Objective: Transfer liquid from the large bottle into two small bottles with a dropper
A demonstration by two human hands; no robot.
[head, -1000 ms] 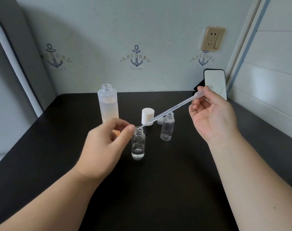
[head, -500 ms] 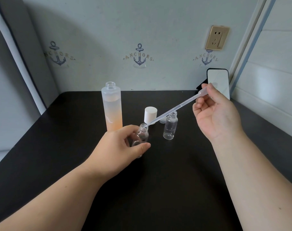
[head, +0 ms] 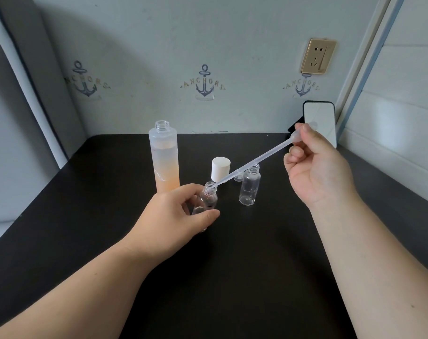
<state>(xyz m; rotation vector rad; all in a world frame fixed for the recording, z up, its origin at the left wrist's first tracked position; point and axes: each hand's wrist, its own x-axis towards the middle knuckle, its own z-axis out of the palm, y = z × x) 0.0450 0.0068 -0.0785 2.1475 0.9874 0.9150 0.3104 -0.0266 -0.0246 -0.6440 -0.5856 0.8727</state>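
Dropper (head: 254, 162) slants down from upper right, tip at the mouth of the near small bottle (head: 209, 196); the slope lets liquid run toward the tip. Left hand (head: 173, 216) wraps thumb and fingers (head: 208, 214) round that bottle's body, apparently to steady it under the tip; whether its base touches the table (head: 85, 216) is hidden. Right hand (head: 315, 167) is raised, palm toward the camera, thumb and forefinger pinching the bulb end, other fingers curled in. Second small bottle (head: 250, 188) stands just right, uncapped, seemingly empty. Large bottle (head: 164, 157) stands open behind the left hand, peach liquid inside. White cap (head: 220, 168) sits between the bottles, farther back.
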